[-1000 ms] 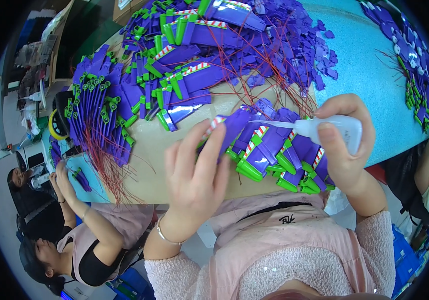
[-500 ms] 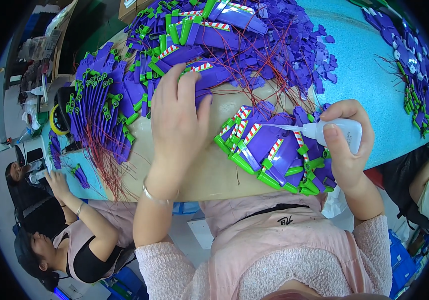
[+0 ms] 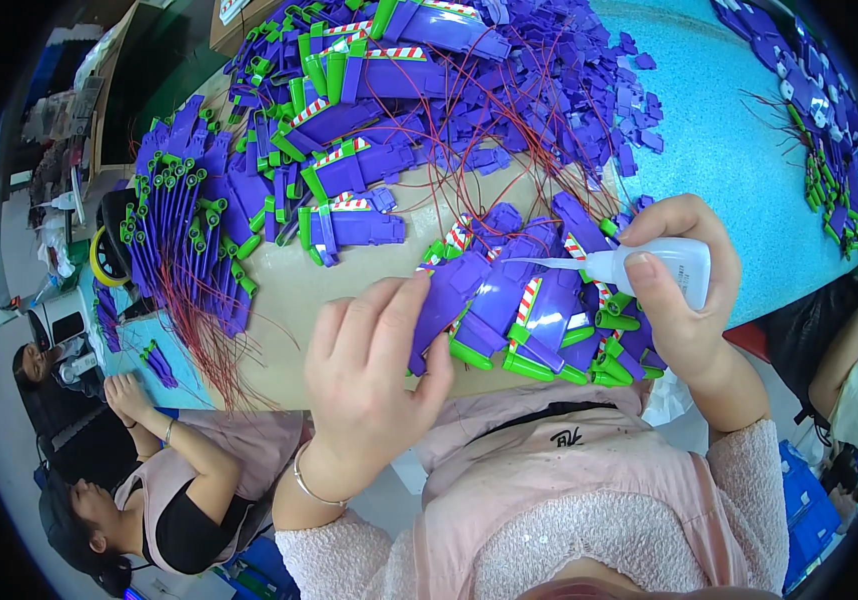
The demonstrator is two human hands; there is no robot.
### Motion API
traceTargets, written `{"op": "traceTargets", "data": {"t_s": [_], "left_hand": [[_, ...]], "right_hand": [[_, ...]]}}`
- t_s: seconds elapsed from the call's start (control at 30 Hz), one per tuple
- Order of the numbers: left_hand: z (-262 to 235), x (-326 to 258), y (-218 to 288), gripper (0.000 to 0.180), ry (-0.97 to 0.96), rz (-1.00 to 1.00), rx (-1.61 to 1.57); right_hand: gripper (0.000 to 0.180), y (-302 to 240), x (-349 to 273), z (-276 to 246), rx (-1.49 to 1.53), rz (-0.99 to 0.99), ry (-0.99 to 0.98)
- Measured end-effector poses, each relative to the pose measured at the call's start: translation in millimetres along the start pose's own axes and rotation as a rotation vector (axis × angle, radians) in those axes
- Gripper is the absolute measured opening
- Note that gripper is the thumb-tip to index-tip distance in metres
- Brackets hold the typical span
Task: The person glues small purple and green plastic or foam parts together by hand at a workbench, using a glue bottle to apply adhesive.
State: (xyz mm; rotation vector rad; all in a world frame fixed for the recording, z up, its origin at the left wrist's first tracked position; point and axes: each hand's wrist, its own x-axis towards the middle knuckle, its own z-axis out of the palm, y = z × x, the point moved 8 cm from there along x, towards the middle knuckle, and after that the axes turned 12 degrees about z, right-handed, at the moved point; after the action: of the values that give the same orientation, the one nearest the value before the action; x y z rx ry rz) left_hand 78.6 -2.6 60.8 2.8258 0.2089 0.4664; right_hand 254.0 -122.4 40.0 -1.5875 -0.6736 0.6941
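My right hand (image 3: 684,285) is closed around a small white squeeze bottle (image 3: 687,268). The bottle lies on its side in the air, its long thin nozzle pointing left over a heap of purple and green plastic parts (image 3: 554,310) with red-and-white striped strips. At the left side of that heap, my left hand (image 3: 374,370) pinches a flat purple plastic piece (image 3: 449,295) between fingers and thumb. Part of the piece is hidden behind the fingers. Above the left hand, a similar purple piece with a green end (image 3: 369,228) lies on the table.
A large mound of purple parts (image 3: 509,110) with tangled red wires fills the far side. Bundled purple-green parts (image 3: 184,215) with red wires lie at left. More parts (image 3: 824,120) sit far right on the blue surface (image 3: 729,150). Another person (image 3: 169,470) sits at left.
My left hand has come back from the far rows to the nearer heap and taken hold of a purple piece. A striped piece now shows where it was. The bottle has shifted slightly left.
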Motion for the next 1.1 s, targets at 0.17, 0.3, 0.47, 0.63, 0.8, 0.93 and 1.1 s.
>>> {"op": "traceTargets", "data": {"t_s": [0.17, 0.3, 0.47, 0.63, 0.8, 0.93, 1.1], "left_hand": [[3.4, 0.0, 3.3, 0.047, -0.033, 0.009, 0.035], [1.6, 0.5, 5.2, 0.047, -0.023, 0.022, 0.062], [1.8, 0.1, 6.7, 0.047, -0.012, 0.022, 0.073], [-0.8, -1.5, 15.6, 0.043, 0.009, 0.086, 0.223], [-1.1, -3.0, 24.1, 0.042, 0.028, 0.196, 0.385], [-1.0, -2.7, 26.7, 0.042, 0.006, 0.217, 0.415], [-0.8, 1.2, 25.8, 0.04, 0.069, 0.138, 0.324]], "right_hand": [[0.017, -3.8, -2.6, 8.2, -0.04, 0.003, -0.038], [0.017, -8.5, -6.4, 14.7, -0.095, -0.064, -0.101], [0.02, -10.4, -7.1, 20.5, -0.159, -0.116, -0.123], [0.023, -10.3, -6.5, 12.0, -0.153, -0.082, -0.11], [0.022, -20.3, -5.1, 18.1, -0.105, -0.177, -0.079], [0.021, -18.2, -4.2, 19.9, -0.161, -0.176, -0.122], [0.018, -11.6, -8.0, -4.5, 0.019, -0.059, -0.016]]}}
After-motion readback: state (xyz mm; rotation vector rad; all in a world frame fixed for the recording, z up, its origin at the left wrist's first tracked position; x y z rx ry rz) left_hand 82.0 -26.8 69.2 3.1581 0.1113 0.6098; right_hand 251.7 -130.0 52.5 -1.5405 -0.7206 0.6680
